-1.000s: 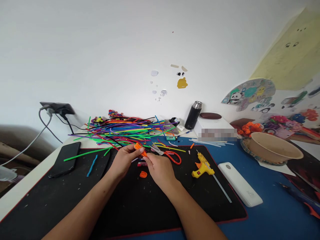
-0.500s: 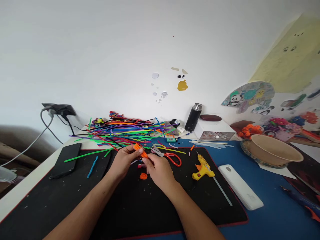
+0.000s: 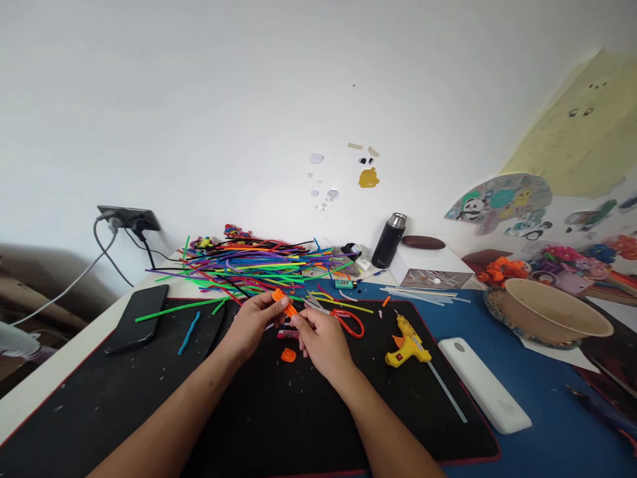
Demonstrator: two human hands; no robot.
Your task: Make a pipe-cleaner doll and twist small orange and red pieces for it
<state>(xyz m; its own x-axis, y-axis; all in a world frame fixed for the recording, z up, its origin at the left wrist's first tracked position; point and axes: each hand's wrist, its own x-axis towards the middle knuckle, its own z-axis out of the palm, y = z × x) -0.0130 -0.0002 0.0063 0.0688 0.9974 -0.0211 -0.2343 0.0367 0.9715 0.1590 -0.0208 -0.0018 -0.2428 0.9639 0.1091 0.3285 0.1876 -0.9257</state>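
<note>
1. Nearest you, your forearms cross the black mat (image 3: 124, 398), which covers the near part of the blue table (image 3: 557, 398).
2. Your left hand (image 3: 253, 322) is closed on an orange pipe cleaner (image 3: 283, 303), pinching it between thumb and fingers above the mat.
3. Your right hand (image 3: 318, 338) meets it there, its fingertips pinched on the lower end of the same orange pipe cleaner.
4. Just below your hands, a small orange curl (image 3: 288, 356) lies on the mat, with a red piece (image 3: 287, 334) beside it.
5. Right of your hands lie red-handled scissors (image 3: 343, 318), then a yellow glue gun (image 3: 407, 342), then a white case (image 3: 485, 385) on the blue table.
6. Left on the mat lie a blue pipe cleaner (image 3: 190, 332) and a black phone (image 3: 137, 318).
7. Farther right, a tan bowl (image 3: 552, 312) stands on a plate; you cannot see what is inside it.
8. Beyond your hands, a heap of coloured pipe cleaners (image 3: 249, 265) is spread across the table.
9. At the back stand a black flask (image 3: 389, 240) with its cap on and a white box (image 3: 428, 265) against the wall.
</note>
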